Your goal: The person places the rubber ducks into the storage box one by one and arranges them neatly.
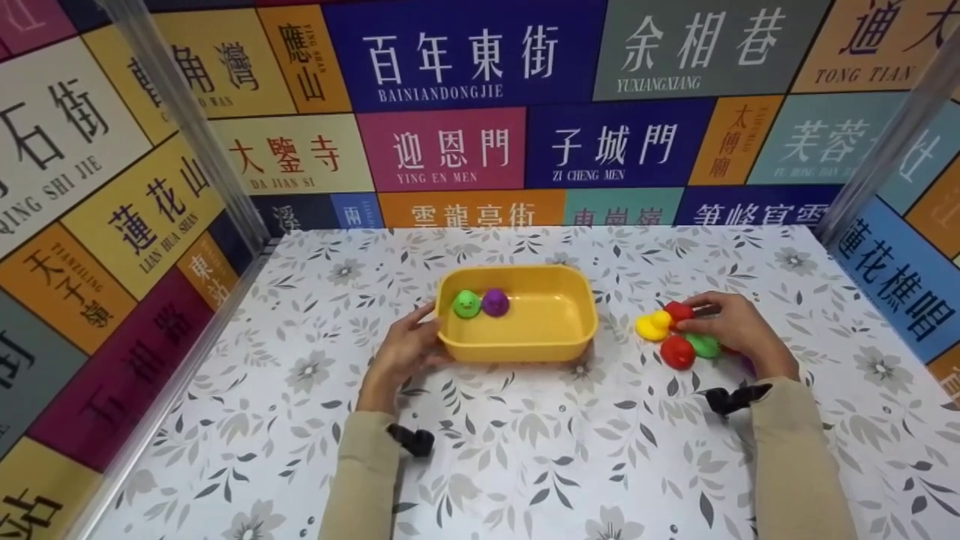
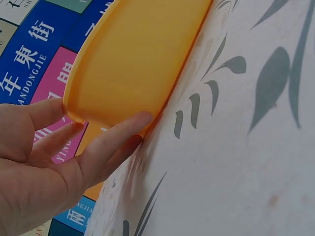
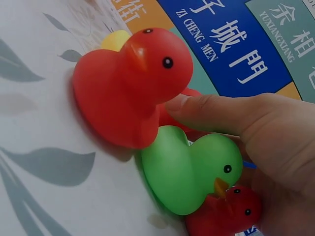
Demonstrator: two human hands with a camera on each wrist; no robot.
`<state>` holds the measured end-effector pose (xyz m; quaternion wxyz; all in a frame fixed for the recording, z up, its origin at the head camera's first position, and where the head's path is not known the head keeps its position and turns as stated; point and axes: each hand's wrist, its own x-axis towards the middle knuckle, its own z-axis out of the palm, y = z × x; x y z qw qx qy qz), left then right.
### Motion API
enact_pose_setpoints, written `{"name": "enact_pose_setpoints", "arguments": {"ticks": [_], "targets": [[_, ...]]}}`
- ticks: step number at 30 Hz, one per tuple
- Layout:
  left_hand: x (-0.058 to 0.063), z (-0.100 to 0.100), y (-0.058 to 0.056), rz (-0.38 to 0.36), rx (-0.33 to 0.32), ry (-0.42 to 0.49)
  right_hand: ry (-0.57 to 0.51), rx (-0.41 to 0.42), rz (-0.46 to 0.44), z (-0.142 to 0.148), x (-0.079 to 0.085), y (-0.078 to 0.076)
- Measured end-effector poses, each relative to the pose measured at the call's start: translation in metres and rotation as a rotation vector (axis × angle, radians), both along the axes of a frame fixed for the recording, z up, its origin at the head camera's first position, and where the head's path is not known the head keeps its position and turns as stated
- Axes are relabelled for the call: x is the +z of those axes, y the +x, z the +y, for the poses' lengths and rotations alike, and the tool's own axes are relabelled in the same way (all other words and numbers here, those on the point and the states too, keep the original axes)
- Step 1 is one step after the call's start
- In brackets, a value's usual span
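Observation:
A yellow plastic tub (image 1: 517,352) stands mid-table with a green toy duck (image 1: 466,304) and a purple one (image 1: 495,302) at its left end. My left hand (image 1: 405,349) touches the tub's left end from outside, its extended fingers (image 2: 113,140) against the wall and rim. On the right, my right hand (image 1: 731,326) pinches a red toy duck (image 1: 679,310) at the back of a small group. Around it are a yellow duck (image 1: 652,325), a nearer red duck (image 1: 678,352) and a green duck (image 1: 703,346). Another red duck (image 3: 226,214) shows below the hand.
A sliver of purple (image 1: 746,365) shows under the right hand, mostly hidden. White cloth with grey leaves covers the table (image 1: 525,465). Panels with printed signs (image 1: 465,56) enclose the back and both sides. Clear strips (image 1: 199,127) run up the corners.

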<state>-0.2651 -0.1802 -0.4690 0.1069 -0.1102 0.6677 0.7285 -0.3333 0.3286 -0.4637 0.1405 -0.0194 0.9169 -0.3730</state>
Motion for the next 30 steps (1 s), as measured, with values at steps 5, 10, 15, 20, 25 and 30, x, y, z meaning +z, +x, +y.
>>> {"name": "enact_pose_setpoints", "arguments": {"ticks": [5,10,15,20,25,30], "targets": [[-0.002,0.001,0.001,0.036,-0.004,0.005,-0.012,-0.026,-0.002,-0.002,0.001,0.002],[-0.001,0.001,0.002,0.055,-0.001,0.005,-0.002,-0.064,-0.010,-0.006,0.007,0.002],[0.000,0.001,0.002,0.059,0.000,-0.008,-0.042,-0.058,0.028,-0.011,0.016,0.003],[0.000,0.000,0.003,0.055,-0.001,-0.018,-0.117,-0.053,0.058,-0.021,0.028,0.006],[0.000,0.000,0.003,0.046,-0.001,-0.025,-0.160,-0.095,0.062,-0.035,0.041,0.009],[-0.001,0.000,0.002,0.046,-0.001,-0.016,-0.209,-0.111,0.088,-0.051,0.051,0.014]]}}
